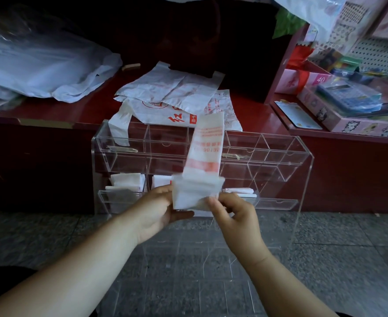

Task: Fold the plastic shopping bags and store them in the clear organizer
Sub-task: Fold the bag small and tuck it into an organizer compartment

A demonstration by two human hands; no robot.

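White bag (207,143) (across clear organizer (268,156))

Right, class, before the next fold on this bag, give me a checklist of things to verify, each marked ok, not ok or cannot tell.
1. Grip: left hand and right hand both hold the lower end of the bag strip: ok.
2. Strip narrow and flat: ok.
3. Folding finished: not ok; a long tail stands above the hands.
4. Edges lined up: cannot tell, blurred.
5. Room in the organizer: ok; its upper right compartments show no bags.
6. Loose bags on the counter all folded: not ok.
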